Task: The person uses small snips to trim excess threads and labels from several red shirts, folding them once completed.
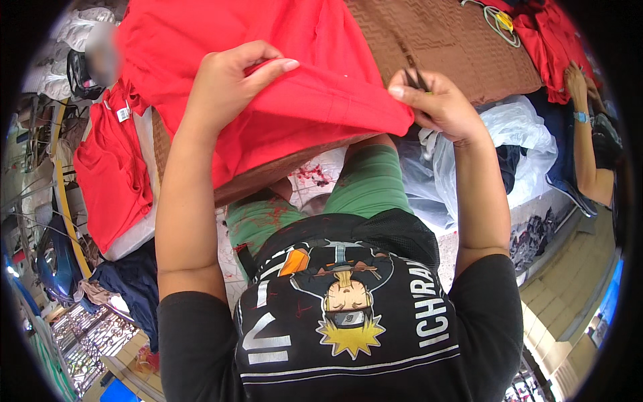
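Red cloth (335,107) lies across the brown tabletop (462,47), right in front of the person, and part of it is lifted up between two hands. Some of it hangs over the near edge, above the green shorts (368,181). The left hand (238,77) is pinching a fold, with the thumb on top and the fingers bent over. The right hand (439,100) is curled around small dark snips (416,80), and its thumb is by the end of the same fold. I cannot tell how hard that thumb pinches the cloth, or if the blades are apart.

My guess is that this step is about tidying a seam: pulling the edge flat, looking for loose threads and snipping them off. Little red bits on the shorts fit that idea. If so, the next move needs the left hand to hold the cloth tight, and the right hand to turn the tips to the thread. It must cut only the thread, because a slip could make a hole.

More red clothing (110,167) lies off to the left. On the right are a clear plastic bag (526,134) and another person's hand (576,86), touching a red bundle (552,43).
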A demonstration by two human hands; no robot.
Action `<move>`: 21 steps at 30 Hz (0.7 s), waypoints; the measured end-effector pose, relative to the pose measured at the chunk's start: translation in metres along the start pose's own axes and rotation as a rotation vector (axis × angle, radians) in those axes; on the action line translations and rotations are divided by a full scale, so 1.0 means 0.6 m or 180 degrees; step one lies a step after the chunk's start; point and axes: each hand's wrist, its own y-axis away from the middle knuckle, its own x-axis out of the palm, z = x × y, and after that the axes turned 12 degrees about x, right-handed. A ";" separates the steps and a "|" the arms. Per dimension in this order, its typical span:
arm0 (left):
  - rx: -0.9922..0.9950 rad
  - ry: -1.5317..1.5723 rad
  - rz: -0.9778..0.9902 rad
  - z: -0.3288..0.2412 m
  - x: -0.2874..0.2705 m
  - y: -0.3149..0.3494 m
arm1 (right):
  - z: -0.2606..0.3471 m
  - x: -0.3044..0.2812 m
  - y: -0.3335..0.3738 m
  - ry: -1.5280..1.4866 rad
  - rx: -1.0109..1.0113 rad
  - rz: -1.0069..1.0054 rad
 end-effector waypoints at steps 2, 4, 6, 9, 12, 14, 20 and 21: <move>0.0003 -0.0433 0.0326 0.014 0.021 -0.019 | 0.000 -0.003 -0.004 0.0655 0.0044 -0.0569; 0.0961 -0.0684 -0.0256 0.037 0.044 -0.019 | -0.009 0.007 -0.009 0.1703 -0.0319 -0.1834; 0.1446 -0.0921 -0.0766 0.033 0.054 -0.019 | -0.009 0.008 0.002 0.2129 -0.0792 -0.2661; 0.0835 0.0012 -0.1161 -0.031 0.085 0.003 | -0.008 0.011 0.002 0.1829 -0.1241 -0.2794; 0.0900 -0.0294 -0.0924 -0.040 0.139 0.008 | 0.005 0.072 -0.011 0.1406 -0.1346 -0.2326; 0.0757 -0.0475 -0.0921 -0.038 0.168 0.008 | -0.003 0.101 -0.031 0.1067 -0.1311 -0.2081; 0.0475 0.0066 -0.1141 -0.017 0.181 0.012 | -0.038 0.100 -0.061 0.1015 -0.1035 -0.2079; 0.0376 0.0280 -0.1156 -0.012 0.177 0.010 | -0.038 0.100 -0.061 0.1014 -0.0976 -0.2078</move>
